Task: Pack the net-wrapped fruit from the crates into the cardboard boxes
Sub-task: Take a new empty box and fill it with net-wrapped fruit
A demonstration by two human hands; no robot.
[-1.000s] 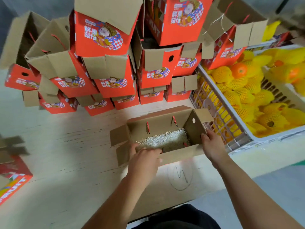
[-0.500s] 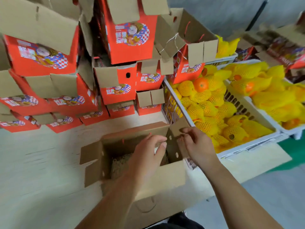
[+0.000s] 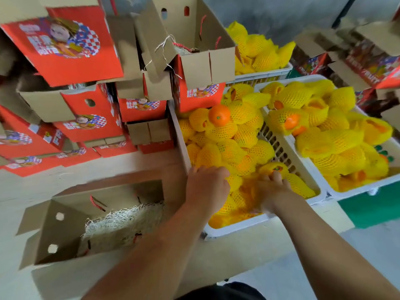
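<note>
An open cardboard box (image 3: 65, 234) stands on the table at the lower left, with pale shredded filler (image 3: 123, 221) on its bottom and no fruit in it. Right of it a white crate (image 3: 238, 226) is heaped with oranges in yellow foam nets (image 3: 229, 148). Both of my hands are inside this crate at its near end. My left hand (image 3: 206, 187) curls its fingers down over a netted fruit by the crate's left wall. My right hand (image 3: 273, 191), blurred by motion, closes its fingers on another netted fruit (image 3: 274, 167).
A second white crate (image 3: 357, 192) of netted fruit sits to the right, a third (image 3: 262, 73) behind. One bare orange (image 3: 219, 115) lies on top of the near heap. Stacked red printed boxes (image 3: 86, 126) with open flaps crowd the back left. Green floor (image 3: 368, 211) lies beyond the table edge.
Both hands have left the box flaps and moved right into the near crate, onto the netted fruit. The view has swung right and closer to the crates.
</note>
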